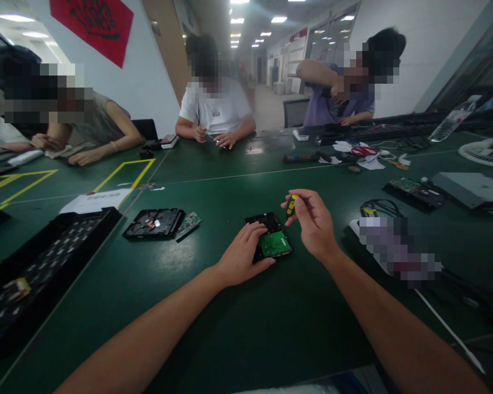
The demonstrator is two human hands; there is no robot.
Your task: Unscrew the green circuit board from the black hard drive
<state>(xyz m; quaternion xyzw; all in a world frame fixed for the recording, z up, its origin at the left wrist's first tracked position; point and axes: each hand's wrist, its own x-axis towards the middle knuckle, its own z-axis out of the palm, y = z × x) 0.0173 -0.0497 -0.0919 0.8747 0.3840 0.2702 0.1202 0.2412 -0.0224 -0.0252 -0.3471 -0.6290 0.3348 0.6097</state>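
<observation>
A hard drive (276,244) with a green circuit board lies on the green table in front of me. My left hand (246,253) rests on its left side, fingers over the black casing and thumb along the near edge, steadying it. Above the drive's right end, my right hand (312,221) has its fingers closed round a yellow and black screwdriver handle (292,204); the shaft is too dark to make out. Left of my left hand lie a second drive (154,223) and a loose green circuit board (189,222).
A long black tray (45,268) fills the left side. On the right are a phone-like blurred item (394,249), cables, another drive (414,192), a grey box (472,189) and a bottle (455,119). Several people sit across the table.
</observation>
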